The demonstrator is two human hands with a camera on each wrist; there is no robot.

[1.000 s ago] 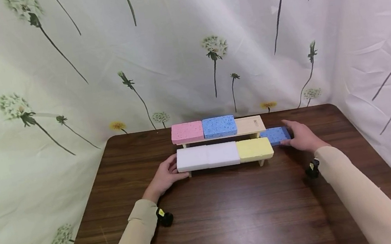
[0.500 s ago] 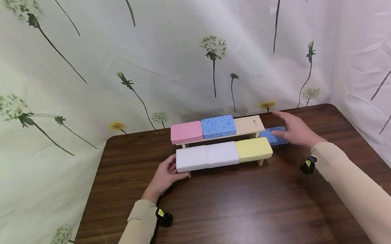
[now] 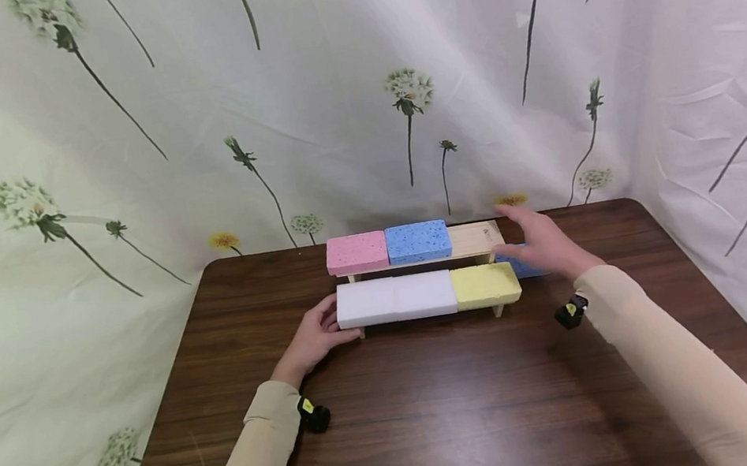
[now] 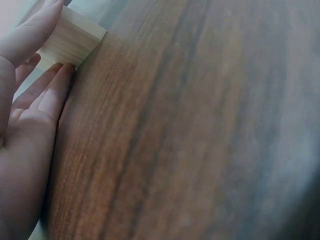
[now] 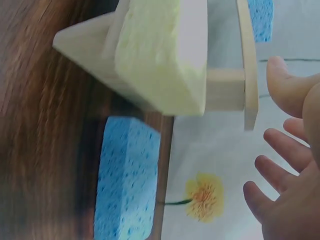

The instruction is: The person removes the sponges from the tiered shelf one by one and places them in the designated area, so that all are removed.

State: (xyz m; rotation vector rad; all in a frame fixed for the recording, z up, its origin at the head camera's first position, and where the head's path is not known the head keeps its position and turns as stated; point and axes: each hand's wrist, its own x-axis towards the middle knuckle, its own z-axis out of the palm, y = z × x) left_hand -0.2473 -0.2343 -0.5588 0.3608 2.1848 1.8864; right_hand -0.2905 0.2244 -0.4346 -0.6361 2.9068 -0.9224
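A two-step wooden stand (image 3: 466, 240) bears sponges on both steps. My left hand (image 3: 311, 340) holds its left end; in the left wrist view the thumb and fingers (image 4: 56, 95) lie around the pale wood of the stand's leg (image 4: 75, 40). Two white sponges (image 3: 395, 299) and a yellow sponge (image 3: 485, 285) line the front step. On the upper step sit a pink sponge (image 3: 356, 252) and a blue sponge (image 3: 418, 241), left of a bare stretch of wood. My right hand (image 3: 547, 244), fingers spread and holding nothing, hovers by the upper step's right end, above another blue sponge (image 5: 125, 180) lying flat.
The dark wooden table (image 3: 435, 415) extends in front of the stand. Behind it hangs a white cloth (image 3: 342, 110) printed with dandelions, close to the table's back edge.
My right hand has let go of the blue sponge on the table and moved up and left toward the upper step. My left hand stays at the stand's left end.
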